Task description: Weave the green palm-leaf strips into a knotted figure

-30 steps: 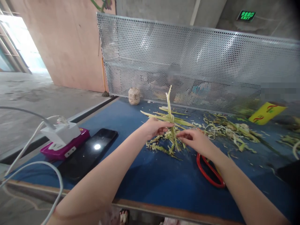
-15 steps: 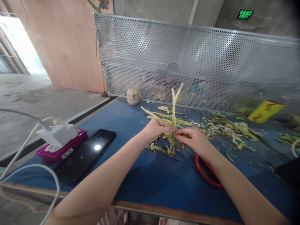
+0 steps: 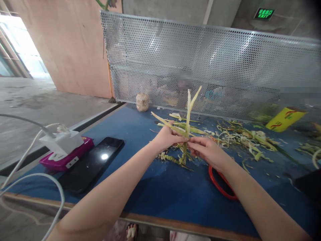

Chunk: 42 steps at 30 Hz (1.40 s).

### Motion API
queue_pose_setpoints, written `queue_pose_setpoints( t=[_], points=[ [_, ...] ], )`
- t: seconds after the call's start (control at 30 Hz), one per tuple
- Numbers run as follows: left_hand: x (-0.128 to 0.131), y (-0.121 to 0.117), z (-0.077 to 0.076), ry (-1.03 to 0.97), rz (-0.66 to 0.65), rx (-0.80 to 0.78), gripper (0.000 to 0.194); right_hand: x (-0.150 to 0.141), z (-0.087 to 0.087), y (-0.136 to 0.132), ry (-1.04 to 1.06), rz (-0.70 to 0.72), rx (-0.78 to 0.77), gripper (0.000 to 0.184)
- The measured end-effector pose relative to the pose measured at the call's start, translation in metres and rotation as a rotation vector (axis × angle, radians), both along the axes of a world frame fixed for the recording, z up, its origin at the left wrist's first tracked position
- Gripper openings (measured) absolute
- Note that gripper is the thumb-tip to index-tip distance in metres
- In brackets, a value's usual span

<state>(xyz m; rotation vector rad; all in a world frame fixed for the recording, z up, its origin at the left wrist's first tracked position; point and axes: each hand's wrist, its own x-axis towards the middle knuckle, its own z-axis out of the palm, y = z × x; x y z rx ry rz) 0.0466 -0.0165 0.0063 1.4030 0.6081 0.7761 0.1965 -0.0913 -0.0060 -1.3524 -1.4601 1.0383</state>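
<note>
Both hands meet over the blue table at pale yellow-green leaf strips (image 3: 188, 117), which rise upright in a narrow V. My left hand (image 3: 167, 136) pinches the strips from the left, with another strip slanting out past its fingers to the upper left. From the right, my right hand (image 3: 204, 147) is closed on the same strips, fingertips touching those of the left. Below the fingers hang greenish ends, and a braided-looking green piece (image 3: 173, 160) lies on the table there. Red-handled scissors (image 3: 220, 185) lie partly under my right forearm.
A black phone (image 3: 94, 164) and a purple power strip (image 3: 66, 157) with a white plug and cables are at left. Leaf scraps (image 3: 248, 139) spread to the right, near a yellow roll (image 3: 286, 119). A perforated metal screen (image 3: 155, 50) bounds the back; a whitish jar (image 3: 142, 102) stands before it.
My right hand has come in from slightly apart to touch the strips beside my left fingers. The upright strips have spread into a V and lean more to the right.
</note>
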Motion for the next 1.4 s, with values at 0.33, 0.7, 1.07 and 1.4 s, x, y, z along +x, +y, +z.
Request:
queue_pose_setpoints(
  t=[0.33, 0.7, 1.07, 1.4],
  points=[
    [0.003, -0.002, 0.003, -0.098, 0.056, -0.166, 0.055, -0.005, 0.005, -0.003, -0.266, -0.246, 0.37, 0.019],
    [0.007, -0.01, 0.001, -0.11, 0.059, -0.303, 0.007, -0.014, 0.003, -0.011, -0.767, -0.301, 0.919, 0.011],
    [0.014, -0.017, -0.001, -0.144, 0.095, -0.329, 0.025, -0.019, 0.0, -0.011, -0.612, -0.345, 0.799, 0.004],
    [0.013, -0.016, 0.001, -0.142, 0.089, -0.327, 0.008, -0.019, 0.005, -0.015, -0.665, -0.366, 0.903, 0.008]
  ],
)
